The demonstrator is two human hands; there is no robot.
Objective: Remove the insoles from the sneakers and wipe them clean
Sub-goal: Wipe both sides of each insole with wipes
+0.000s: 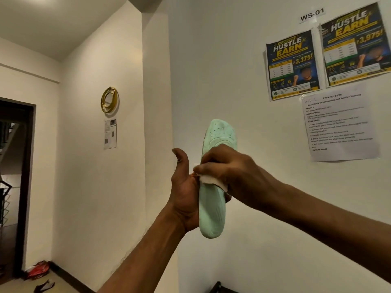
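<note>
insole (212, 210), 1 only, pale green, is held up in the air in front of the white wall, between the 2 hands. its long axis is nearly vertical, top leaning a bit to the right; the wide toe end points up, the heel end points down. left hand (184, 193) grasps it from the left edge near the middle, thumb sticking up free, fingers going behind the insole w/ one tip showing at the right edge. right hand (228, 172) has its fingers curled on 1 white wipe (208, 179) and presses it on the insole face, approx at the middle. on the wall at right: 2 posters (293, 64), 1 printed sheet (338, 125) below them, 1 label (312, 14) "ws-01" above.
</note>
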